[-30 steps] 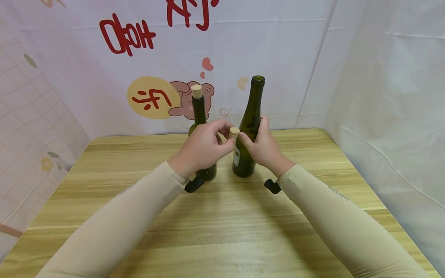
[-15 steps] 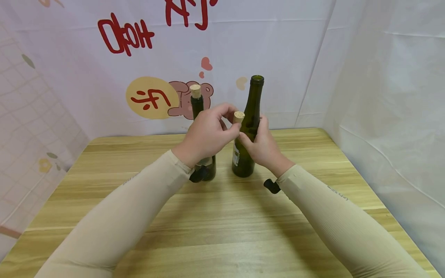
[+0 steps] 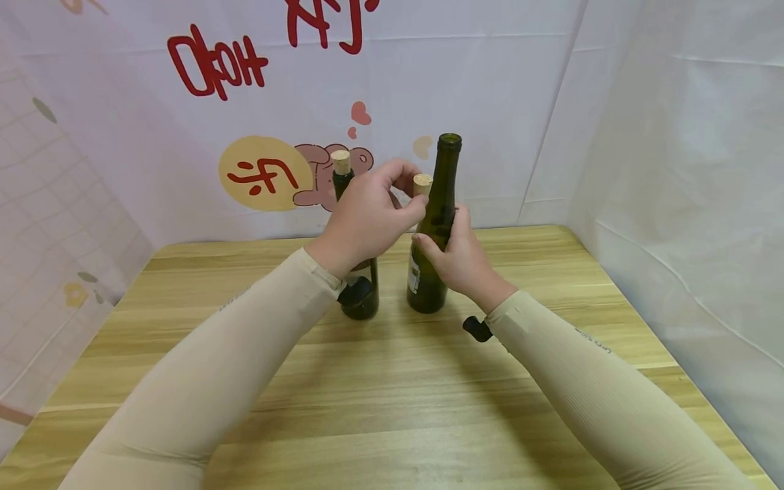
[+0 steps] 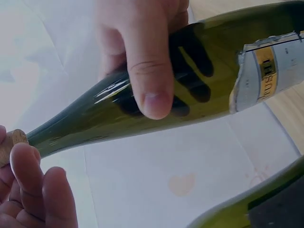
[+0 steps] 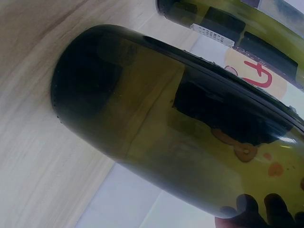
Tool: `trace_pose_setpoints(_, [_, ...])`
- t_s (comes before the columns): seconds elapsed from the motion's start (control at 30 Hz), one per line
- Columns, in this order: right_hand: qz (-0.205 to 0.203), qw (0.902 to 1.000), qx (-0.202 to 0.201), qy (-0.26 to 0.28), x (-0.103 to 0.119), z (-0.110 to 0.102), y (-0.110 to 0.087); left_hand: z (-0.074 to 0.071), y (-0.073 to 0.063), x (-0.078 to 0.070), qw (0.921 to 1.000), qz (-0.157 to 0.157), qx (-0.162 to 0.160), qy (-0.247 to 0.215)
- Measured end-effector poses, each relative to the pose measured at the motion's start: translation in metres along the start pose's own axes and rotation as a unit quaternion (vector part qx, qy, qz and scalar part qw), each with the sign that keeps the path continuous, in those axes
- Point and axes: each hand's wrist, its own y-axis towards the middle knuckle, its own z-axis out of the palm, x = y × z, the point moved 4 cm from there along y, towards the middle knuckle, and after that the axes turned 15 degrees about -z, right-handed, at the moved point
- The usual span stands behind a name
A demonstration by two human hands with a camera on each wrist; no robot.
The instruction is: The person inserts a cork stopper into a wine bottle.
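My left hand (image 3: 373,214) pinches a cork (image 3: 422,182) between thumb and fingers, beside the neck of an uncorked green wine bottle (image 3: 449,177). That bottle stands upright on the table, and my right hand (image 3: 461,255) grips its body, thumb at the front and fingers round the far side. In the left wrist view the right thumb (image 4: 151,85) lies across the glass, above a torn label (image 4: 270,71). A second, dark green wine bottle (image 3: 361,299) stands to the left with a cork (image 3: 340,161) in its mouth. My left hand partly hides it.
Both bottles stand on a wood-grain table (image 3: 392,408), towards its back edge. A white printed cloth (image 3: 490,82) hangs behind, and another white sheet (image 3: 692,170) hangs on the right. A black wrist camera (image 3: 476,329) sits under the right wrist.
My left hand has risen and moved slightly right with the pinched cork, from beside the bottle's body up to its neck. The right hand keeps its grip on the bottle.
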Motion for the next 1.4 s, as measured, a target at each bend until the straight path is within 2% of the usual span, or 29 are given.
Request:
trace_pose_setpoints(0.5, [0.019,0.9997,0.004,-0.013,-0.001,-0.001,0.000,-0.006,0.016,-0.015,0.9984,0.022,-0.041,-0.031])
trace_pose_setpoints(0.7, [0.020,0.9997,0.002,-0.012,-0.001,-0.001,-0.001,-0.008,0.022,-0.021,0.9980,0.010,-0.051,-0.035])
trace_pose_setpoints(0.87, [0.021,0.9997,0.005,-0.010,-0.001,-0.002,-0.001,-0.010,0.028,-0.029,0.9968,0.017,-0.062,-0.046])
trace_pose_setpoints(1.17, [0.024,0.9996,0.007,-0.012,-0.002,-0.002,-0.002,-0.011,0.039,-0.040,0.9957,0.013,-0.065,-0.065])
trace_pose_setpoints(1.4, [0.025,0.9995,0.011,-0.014,-0.002,-0.002,-0.001,-0.011,0.044,-0.045,0.9958,0.009,-0.068,-0.060])
